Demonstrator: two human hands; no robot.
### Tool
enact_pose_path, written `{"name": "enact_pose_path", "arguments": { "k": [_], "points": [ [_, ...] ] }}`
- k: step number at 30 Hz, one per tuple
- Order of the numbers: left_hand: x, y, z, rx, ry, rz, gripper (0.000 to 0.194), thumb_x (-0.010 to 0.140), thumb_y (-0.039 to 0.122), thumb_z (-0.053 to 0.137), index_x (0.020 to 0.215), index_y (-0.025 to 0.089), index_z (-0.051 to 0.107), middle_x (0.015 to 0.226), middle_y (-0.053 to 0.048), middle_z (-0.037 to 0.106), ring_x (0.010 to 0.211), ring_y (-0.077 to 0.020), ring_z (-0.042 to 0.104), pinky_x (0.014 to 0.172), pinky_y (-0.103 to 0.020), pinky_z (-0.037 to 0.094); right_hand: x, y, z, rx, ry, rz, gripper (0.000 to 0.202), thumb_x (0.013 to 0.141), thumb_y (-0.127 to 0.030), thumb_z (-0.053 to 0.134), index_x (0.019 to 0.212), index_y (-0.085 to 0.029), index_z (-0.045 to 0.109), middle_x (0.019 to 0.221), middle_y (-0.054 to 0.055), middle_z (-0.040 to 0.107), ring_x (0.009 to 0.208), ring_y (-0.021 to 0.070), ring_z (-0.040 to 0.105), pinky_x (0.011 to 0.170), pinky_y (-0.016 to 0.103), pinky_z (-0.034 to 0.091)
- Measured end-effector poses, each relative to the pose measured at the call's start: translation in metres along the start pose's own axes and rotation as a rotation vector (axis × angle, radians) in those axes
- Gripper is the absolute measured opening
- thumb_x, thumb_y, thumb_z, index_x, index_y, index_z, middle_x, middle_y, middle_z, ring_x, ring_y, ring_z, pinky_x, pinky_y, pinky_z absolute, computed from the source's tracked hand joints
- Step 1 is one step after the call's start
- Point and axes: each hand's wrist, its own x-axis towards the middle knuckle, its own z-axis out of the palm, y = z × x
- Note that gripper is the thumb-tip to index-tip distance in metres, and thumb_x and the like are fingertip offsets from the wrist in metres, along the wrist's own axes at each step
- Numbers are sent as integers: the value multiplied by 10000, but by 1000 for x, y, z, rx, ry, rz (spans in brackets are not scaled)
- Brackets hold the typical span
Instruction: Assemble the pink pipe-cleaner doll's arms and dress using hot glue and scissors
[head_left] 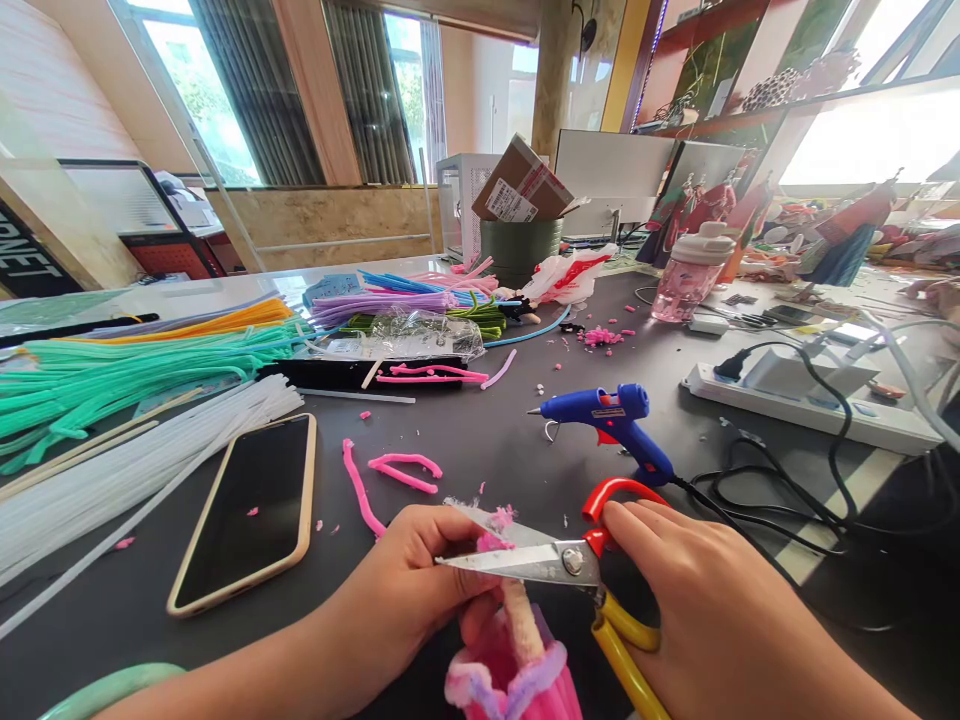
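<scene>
While right grip (697, 580) holds scissors (573, 562) and left grip (427, 565) pink craftwork (523, 630), a glue gun (619, 412) lies beyond.

Glue gun (611, 408) bhd scissors (551, 562), phone (251, 505) to L

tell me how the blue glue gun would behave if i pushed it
The blue glue gun would probably slide rather than roll, since its handle juts out at an angle. The black cord joined to it would likely drag behind. Its smooth, glossy look suggests stiff plastic.
</scene>
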Motion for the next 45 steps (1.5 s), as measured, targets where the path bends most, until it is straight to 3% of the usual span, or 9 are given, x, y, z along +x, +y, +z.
{"name": "enact_pose_path", "arguments": {
  "k": [13, 23, 26, 31, 35, 39, 45],
  "points": [
    [2, 0, 2, -12, 56, -2, 360, 565, 450, 809, 569, 115, 679, 416, 3, 538, 367, -47, 365, 404, -179, 284, -7, 3, 6, 79, 1, 21, 74, 643, -153, 440, 649, -225, 457, 518, -8, 584, 432, 158, 540, 416, 260, 347],
    [2, -1, 1, -5, 9, 42, 281, 657, 407, 769, 613, 143, 684, 409, 46, 469, 387, -59, 401, 413, -162, 338, -11, 3, 6, 16, -13, 48, 95, 630, -152, 503, 640, -230, 450, 505, -29, 585, 422, 160, 552, 416, 268, 328],
    [1, 0, 0, 18, 7, 73, 267, 674, 390, 761, 625, 136, 695, 444, 33, 524, 394, -55, 422, 425, -159, 361, -12, 4, 4, 17, -47, 57, 116, 627, -173, 534, 638, -237, 438, 515, -38, 587, 434, 157, 561, 413, 268, 315],
    [-4, 7, 1, 128, -47, 131, 211, 765, 323, 693, 685, 129, 716, 581, -33, 688, 440, -67, 485, 450, -160, 383, -11, 4, 0, 13, -42, 60, 110, 621, -229, 568, 683, -234, 477, 594, -24, 603, 507, 163, 588, 437, 263, 354],
    [-10, 18, 7, 252, -123, 168, 228, 838, 258, 607, 698, 134, 737, 551, -24, 674, 469, -72, 487, 476, -156, 396, -6, 1, 1, -7, 18, 10, 174, 630, -288, 594, 772, -217, 523, 690, 5, 621, 591, 181, 594, 490, 274, 420],
    [-15, 22, 6, 344, -84, 219, 265, 847, 286, 586, 700, 135, 747, 524, -25, 641, 489, -95, 511, 473, -169, 414, 3, -2, 0, -22, 65, -19, 188, 615, -302, 595, 768, -212, 533, 740, 36, 629, 663, 210, 603, 542, 294, 463],
    [-18, 24, 1, 489, 3, 241, 255, 823, 286, 603, 677, 133, 744, 573, -32, 612, 493, -109, 527, 472, -194, 423, 13, -3, -9, -41, 70, -37, 202, 531, -228, 516, 732, -221, 528, 687, 18, 610, 600, 206, 588, 496, 296, 442]
  ]
}}
